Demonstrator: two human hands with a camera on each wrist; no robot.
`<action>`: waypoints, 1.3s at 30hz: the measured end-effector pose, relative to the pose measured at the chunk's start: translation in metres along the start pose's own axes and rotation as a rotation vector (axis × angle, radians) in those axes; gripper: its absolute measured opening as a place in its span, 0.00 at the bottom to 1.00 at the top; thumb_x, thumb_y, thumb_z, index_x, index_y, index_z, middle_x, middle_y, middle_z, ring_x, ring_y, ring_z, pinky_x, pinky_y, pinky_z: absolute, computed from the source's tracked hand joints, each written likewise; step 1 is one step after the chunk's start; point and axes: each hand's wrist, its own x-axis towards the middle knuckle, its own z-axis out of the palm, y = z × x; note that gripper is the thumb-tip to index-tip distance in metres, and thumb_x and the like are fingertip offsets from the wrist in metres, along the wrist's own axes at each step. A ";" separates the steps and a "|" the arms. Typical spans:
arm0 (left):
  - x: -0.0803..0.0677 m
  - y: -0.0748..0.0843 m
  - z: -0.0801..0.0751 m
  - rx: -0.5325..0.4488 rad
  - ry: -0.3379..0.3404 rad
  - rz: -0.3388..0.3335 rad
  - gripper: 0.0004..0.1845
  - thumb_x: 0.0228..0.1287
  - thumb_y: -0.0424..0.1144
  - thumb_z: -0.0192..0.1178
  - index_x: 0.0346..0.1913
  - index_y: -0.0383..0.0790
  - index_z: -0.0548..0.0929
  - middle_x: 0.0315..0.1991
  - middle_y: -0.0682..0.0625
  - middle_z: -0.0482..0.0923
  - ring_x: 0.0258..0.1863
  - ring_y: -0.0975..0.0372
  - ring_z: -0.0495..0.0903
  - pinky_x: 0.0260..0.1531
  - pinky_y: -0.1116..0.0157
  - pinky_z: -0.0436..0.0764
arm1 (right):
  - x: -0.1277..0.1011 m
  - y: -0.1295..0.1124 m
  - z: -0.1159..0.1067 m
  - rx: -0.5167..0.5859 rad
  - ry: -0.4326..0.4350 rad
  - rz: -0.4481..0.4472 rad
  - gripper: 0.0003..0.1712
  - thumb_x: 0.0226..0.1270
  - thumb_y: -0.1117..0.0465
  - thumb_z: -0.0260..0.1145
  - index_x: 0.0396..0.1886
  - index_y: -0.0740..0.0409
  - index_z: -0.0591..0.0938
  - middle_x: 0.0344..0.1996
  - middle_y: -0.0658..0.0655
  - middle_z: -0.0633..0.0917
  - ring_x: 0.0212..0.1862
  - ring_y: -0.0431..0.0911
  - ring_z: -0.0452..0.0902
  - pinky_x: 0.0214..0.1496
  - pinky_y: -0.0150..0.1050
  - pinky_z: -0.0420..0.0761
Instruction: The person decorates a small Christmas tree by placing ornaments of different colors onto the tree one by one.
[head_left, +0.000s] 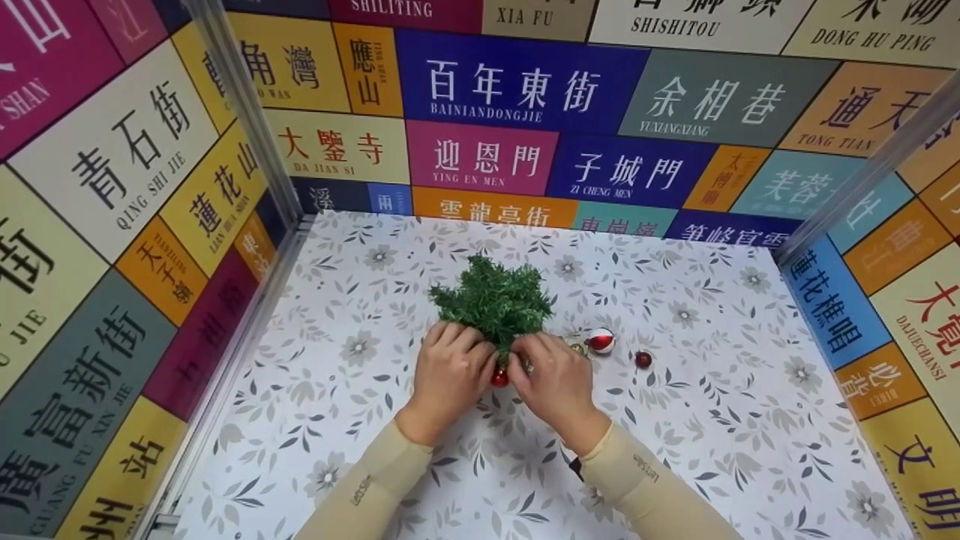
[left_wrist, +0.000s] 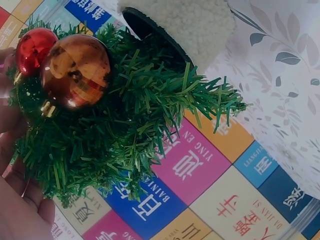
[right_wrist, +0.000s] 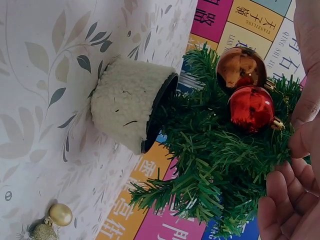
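The small artificial tree (head_left: 495, 300) stands near the middle of the counter (head_left: 720, 420) in a pot wrapped in white fleece (right_wrist: 127, 107), directly ahead of both hands. The left hand (head_left: 450, 371) has its fingers curled into the lower branches on its side, holding them; the right hand (head_left: 555, 382) has its fingers bent in at the foliage beside a red bauble (head_left: 499, 377), though the head view does not show whether they pinch the bauble's loop. The wrist views show the red bauble (right_wrist: 251, 108) hanging just beside a copper-coloured bauble (right_wrist: 241, 67) among the needles. Judged from this, the step in hand is seating an ornament on a branch: steady the branch with the left hand, keep the loop well onto the twig rather than at its tip, and avoid tilting the pot, which looks light. Loose ornaments lie on the counter to the right of the tree: a red-and-white bauble (head_left: 601, 340), a small dark red bauble (head_left: 643, 359) and two gold baubles (right_wrist: 54, 222). The counter carries a white cloth printed with grey leaves and flowers. Panels of coloured street-name signs enclose it on three sides, joined by metal corner posts (head_left: 247, 112).
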 end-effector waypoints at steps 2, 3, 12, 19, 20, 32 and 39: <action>-0.001 0.001 0.001 0.008 0.004 -0.007 0.07 0.63 0.38 0.65 0.27 0.42 0.87 0.31 0.50 0.80 0.34 0.51 0.77 0.47 0.52 0.73 | 0.000 0.000 0.000 0.007 -0.003 0.008 0.02 0.60 0.57 0.67 0.30 0.49 0.83 0.26 0.46 0.82 0.25 0.45 0.78 0.17 0.40 0.74; -0.001 0.001 0.002 0.014 0.005 -0.011 0.07 0.63 0.38 0.65 0.27 0.43 0.87 0.31 0.50 0.80 0.34 0.52 0.77 0.47 0.52 0.73 | 0.000 0.000 0.001 0.010 -0.002 0.011 0.02 0.59 0.58 0.67 0.30 0.49 0.83 0.26 0.46 0.82 0.25 0.45 0.78 0.16 0.41 0.73; 0.000 0.002 0.001 0.047 0.000 -0.028 0.08 0.59 0.37 0.68 0.23 0.43 0.85 0.30 0.50 0.80 0.34 0.51 0.76 0.47 0.52 0.74 | 0.000 0.000 -0.002 0.000 -0.050 0.032 0.03 0.57 0.57 0.67 0.27 0.47 0.81 0.21 0.44 0.78 0.21 0.41 0.72 0.16 0.39 0.70; -0.001 0.000 -0.002 0.045 -0.045 0.043 0.08 0.61 0.37 0.65 0.24 0.44 0.85 0.31 0.50 0.79 0.36 0.51 0.76 0.49 0.53 0.72 | 0.001 0.000 -0.005 0.025 -0.081 0.058 0.04 0.56 0.56 0.70 0.29 0.45 0.81 0.24 0.42 0.78 0.25 0.40 0.73 0.19 0.38 0.71; -0.001 0.000 -0.002 0.043 -0.048 0.050 0.08 0.61 0.38 0.65 0.24 0.43 0.85 0.32 0.50 0.80 0.36 0.51 0.77 0.50 0.52 0.72 | 0.001 0.000 -0.004 0.024 -0.082 0.056 0.04 0.56 0.56 0.70 0.29 0.45 0.81 0.25 0.42 0.78 0.26 0.41 0.73 0.19 0.39 0.72; -0.001 -0.001 0.000 0.014 -0.006 0.045 0.07 0.61 0.37 0.65 0.25 0.43 0.85 0.30 0.50 0.80 0.34 0.51 0.77 0.47 0.53 0.73 | -0.001 0.001 0.000 0.047 -0.006 -0.013 0.02 0.59 0.58 0.68 0.31 0.48 0.83 0.31 0.46 0.80 0.30 0.44 0.77 0.19 0.39 0.74; 0.001 0.000 0.001 0.018 0.034 0.033 0.07 0.57 0.36 0.68 0.23 0.42 0.84 0.30 0.49 0.80 0.33 0.51 0.77 0.45 0.52 0.73 | -0.001 0.001 0.003 0.047 0.011 0.008 0.04 0.59 0.57 0.64 0.31 0.49 0.84 0.30 0.46 0.80 0.31 0.45 0.76 0.20 0.41 0.75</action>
